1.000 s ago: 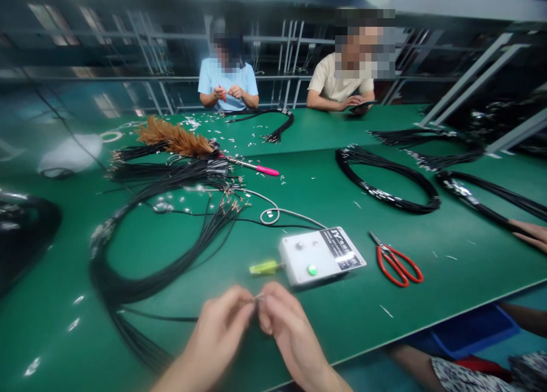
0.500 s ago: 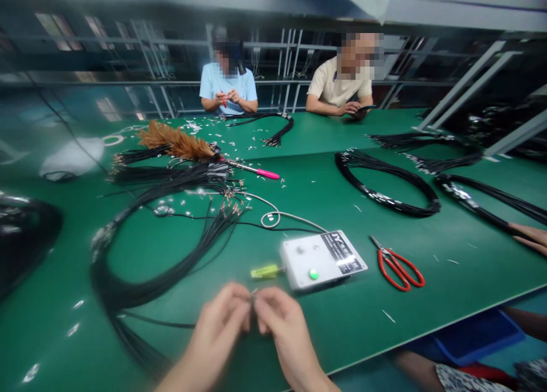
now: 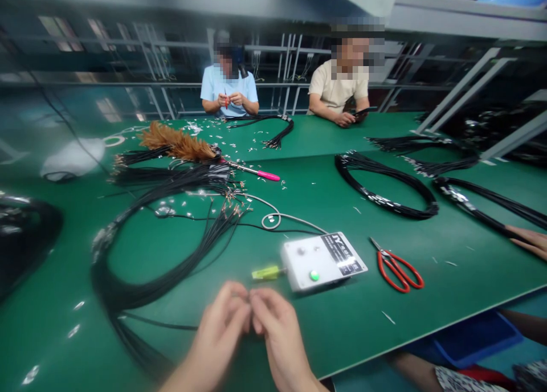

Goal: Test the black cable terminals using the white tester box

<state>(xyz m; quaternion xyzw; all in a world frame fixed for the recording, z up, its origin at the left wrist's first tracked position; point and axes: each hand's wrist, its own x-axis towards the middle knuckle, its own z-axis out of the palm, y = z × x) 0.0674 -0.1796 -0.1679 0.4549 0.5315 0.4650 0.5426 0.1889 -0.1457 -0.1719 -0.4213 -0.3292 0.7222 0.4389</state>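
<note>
My left hand [image 3: 222, 326] is closed in a pinch on a thin black cable [image 3: 160, 322], which runs to it from the left. That cable branches off a large looped bundle of black cables [image 3: 132, 295], whose copper-coloured ends fan out near the middle. Fingertip to fingertip with the left, my right hand [image 3: 280, 326] is also pinched; what lies between its fingers is hidden. Just beyond my hands sits a white box [image 3: 303, 264] with a lit green button and a yellow-green plug-like piece [image 3: 265, 273] at its left side.
Red-handled scissors [image 3: 399, 271] lie right of the box. Coiled cable bundles [image 3: 384, 201] rest farther right, where another person's hand [image 3: 532, 243] touches one. A brown duster [image 3: 175, 142] lies at the back left among scraps. Two people [image 3: 231, 90] sit across the green table [image 3: 342, 335].
My fingertips have drawn slightly closer together, and the small tip that showed between them is now hidden. Across the table, the person with the phone has shifted their hands and head.
</note>
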